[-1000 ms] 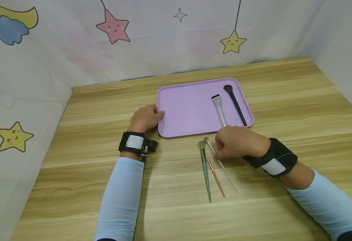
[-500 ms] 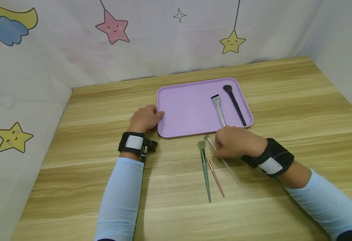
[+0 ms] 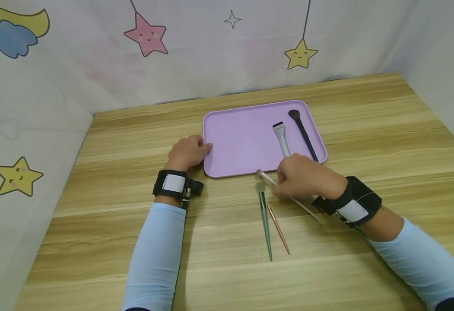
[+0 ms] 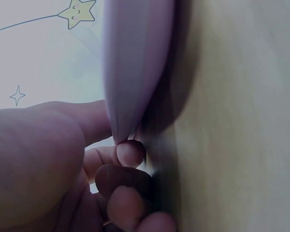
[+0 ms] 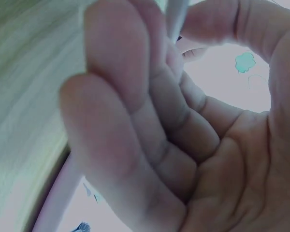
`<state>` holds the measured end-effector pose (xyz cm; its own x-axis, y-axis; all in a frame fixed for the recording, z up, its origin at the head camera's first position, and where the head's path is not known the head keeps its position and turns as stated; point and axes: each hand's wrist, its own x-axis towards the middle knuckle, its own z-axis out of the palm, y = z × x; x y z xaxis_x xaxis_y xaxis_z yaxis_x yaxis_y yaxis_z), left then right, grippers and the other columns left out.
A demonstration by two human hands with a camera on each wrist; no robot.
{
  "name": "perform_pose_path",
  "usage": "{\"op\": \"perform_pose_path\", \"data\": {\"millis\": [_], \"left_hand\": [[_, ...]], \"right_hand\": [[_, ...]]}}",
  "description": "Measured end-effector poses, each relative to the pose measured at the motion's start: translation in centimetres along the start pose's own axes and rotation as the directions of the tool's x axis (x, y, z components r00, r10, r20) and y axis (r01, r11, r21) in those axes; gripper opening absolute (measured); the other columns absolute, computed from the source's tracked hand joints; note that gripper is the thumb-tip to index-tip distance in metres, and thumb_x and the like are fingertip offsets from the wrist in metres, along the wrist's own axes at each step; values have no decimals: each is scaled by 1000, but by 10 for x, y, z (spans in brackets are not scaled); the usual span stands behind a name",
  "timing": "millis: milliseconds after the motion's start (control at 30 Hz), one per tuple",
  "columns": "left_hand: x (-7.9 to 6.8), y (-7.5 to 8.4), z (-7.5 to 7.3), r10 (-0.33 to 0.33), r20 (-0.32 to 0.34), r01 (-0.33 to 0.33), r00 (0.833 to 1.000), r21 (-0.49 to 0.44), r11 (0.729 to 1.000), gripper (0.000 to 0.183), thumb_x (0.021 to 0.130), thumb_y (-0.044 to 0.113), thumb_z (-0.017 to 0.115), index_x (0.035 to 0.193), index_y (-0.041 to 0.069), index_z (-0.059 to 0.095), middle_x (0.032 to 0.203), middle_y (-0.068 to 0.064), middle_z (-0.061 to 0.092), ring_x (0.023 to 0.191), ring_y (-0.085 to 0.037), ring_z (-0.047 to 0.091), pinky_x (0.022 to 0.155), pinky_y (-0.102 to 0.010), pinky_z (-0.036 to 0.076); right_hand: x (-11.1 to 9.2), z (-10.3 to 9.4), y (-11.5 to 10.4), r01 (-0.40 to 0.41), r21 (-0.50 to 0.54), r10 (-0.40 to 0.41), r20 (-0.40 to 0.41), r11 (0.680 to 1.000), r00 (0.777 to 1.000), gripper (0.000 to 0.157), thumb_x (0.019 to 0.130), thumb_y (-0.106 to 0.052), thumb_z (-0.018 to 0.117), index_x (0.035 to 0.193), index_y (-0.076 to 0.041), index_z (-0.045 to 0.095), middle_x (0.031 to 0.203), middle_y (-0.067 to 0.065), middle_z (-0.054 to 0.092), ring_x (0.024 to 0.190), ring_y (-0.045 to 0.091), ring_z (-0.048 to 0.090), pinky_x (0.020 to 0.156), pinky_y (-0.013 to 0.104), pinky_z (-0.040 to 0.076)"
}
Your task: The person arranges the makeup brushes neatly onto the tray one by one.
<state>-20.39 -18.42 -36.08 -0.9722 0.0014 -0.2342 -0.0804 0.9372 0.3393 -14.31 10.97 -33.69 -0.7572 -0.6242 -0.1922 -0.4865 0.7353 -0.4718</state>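
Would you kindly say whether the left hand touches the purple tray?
Touching: the left wrist view shows the left hand pinching the purple tray by its edge.

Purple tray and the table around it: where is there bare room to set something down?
On the purple tray, the stretch between the left hand and the silver brush is bare. So is the table right of the tray. Crowded: around the right hand, white brush, green brush and copper brush.

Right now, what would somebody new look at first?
Probably the purple tray on the wooden table, with a black brush and a silver brush in its right part and the left hand holding its left edge. Next, perhaps the right hand, pinching a white brush by the tray's near edge. Behind, a pink star smiles on the wall.
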Motion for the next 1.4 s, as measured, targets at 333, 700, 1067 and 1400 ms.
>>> {"op": "perform_pose_path", "data": {"millis": [333,700,1067,1400], "left_hand": [[0,0,-1,-6,1,6,1000,-2,1000,36,93,46,46,86,11,53,77,-10,55,66,-24,52,53,-35,39],[1,0,1,-7,4,7,1000,-14,1000,35,93,45,46,86,11,53,77,-10,55,66,-24,52,54,-36,39],[-1,1,-1,-9,6,9,1000,0,1000,36,93,45,45,86,11,53,77,-10,55,65,-24,52,53,-36,39],[1,-1,1,1,-2,-1,1000,0,1000,36,93,46,46,86,11,53,76,-10,55,64,-24,53,53,-36,39]], "right_hand": [[4,-1,-1,40,46,-33,-146,998,989,13,72,-20,63,60,-17,60,51,-7,51,46,8,42,44,27,38],[7,-2,1,49,55,-35,-232,997,972,13,75,-20,64,63,-16,63,50,-7,52,45,7,44,44,28,39],[10,-3,2,-14,110,44,-272,994,961,11,73,-21,67,67,-13,62,54,-2,55,47,10,47,45,30,41],[15,-2,3,-6,136,54,-353,991,934,11,70,-19,67,75,-10,63,63,-1,59,56,12,52,52,32,45]]}}
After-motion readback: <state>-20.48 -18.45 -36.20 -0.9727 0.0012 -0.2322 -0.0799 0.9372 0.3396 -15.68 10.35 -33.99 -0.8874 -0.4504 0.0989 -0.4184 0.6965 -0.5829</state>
